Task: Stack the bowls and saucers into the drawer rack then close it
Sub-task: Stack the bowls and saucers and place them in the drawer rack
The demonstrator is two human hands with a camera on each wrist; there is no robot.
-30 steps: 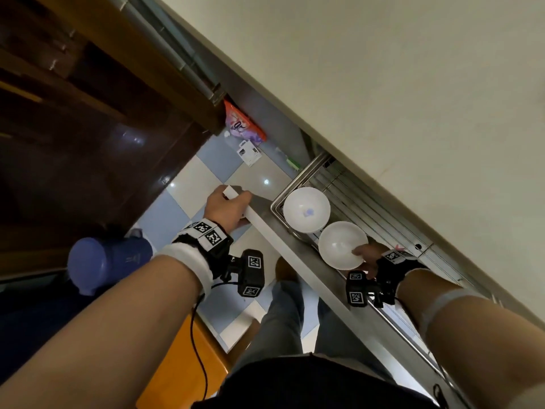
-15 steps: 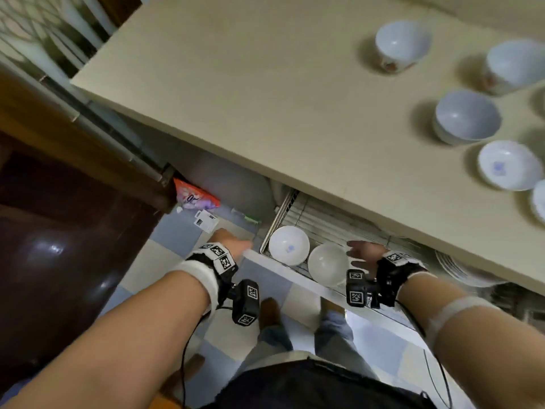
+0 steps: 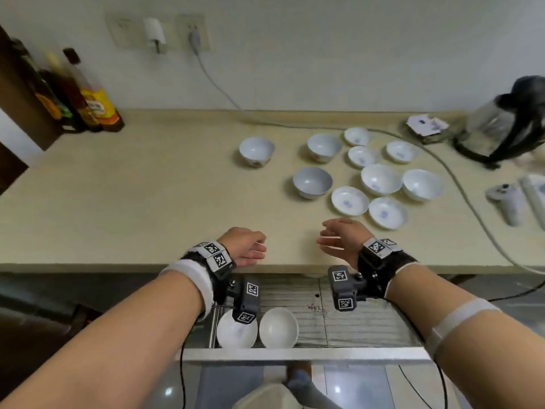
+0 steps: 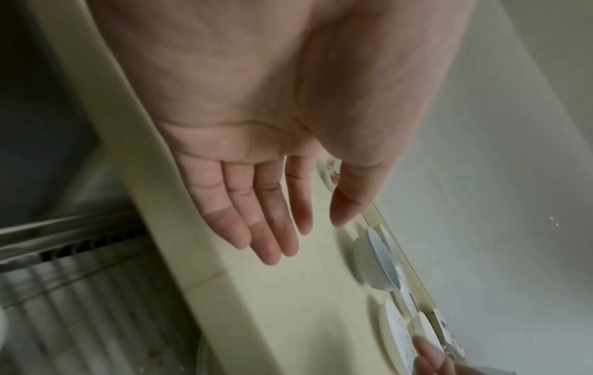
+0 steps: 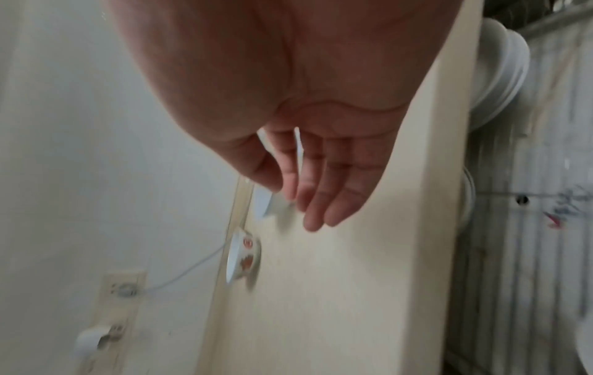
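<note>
Several white bowls and saucers (image 3: pixel 349 200) stand scattered on the beige countertop (image 3: pixel 147 202), right of centre. Below its front edge the wire drawer rack (image 3: pixel 354 320) is pulled out, with two white bowls (image 3: pixel 278 327) side by side at its left end. My left hand (image 3: pixel 249 249) hovers over the counter's front edge, empty, its fingers straight in the left wrist view (image 4: pixel 269 228). My right hand (image 3: pixel 336 237) hovers beside it, also empty with relaxed fingers (image 5: pixel 317 210), a short way from the nearest saucer (image 3: pixel 386 214).
Oil and sauce bottles (image 3: pixel 88 98) stand at the back left. An electric kettle (image 3: pixel 501 128) sits at the back right, its cable (image 3: pixel 460 184) crossing the counter. A handheld controller (image 3: pixel 507 202) lies at the right edge. Stacked plates (image 5: pixel 503 66) stand in the rack's right part.
Both hands left the drawer and rose above the countertop; the left let go of the drawer front, the right left the second bowl in the rack. My view swung up to the counter.
</note>
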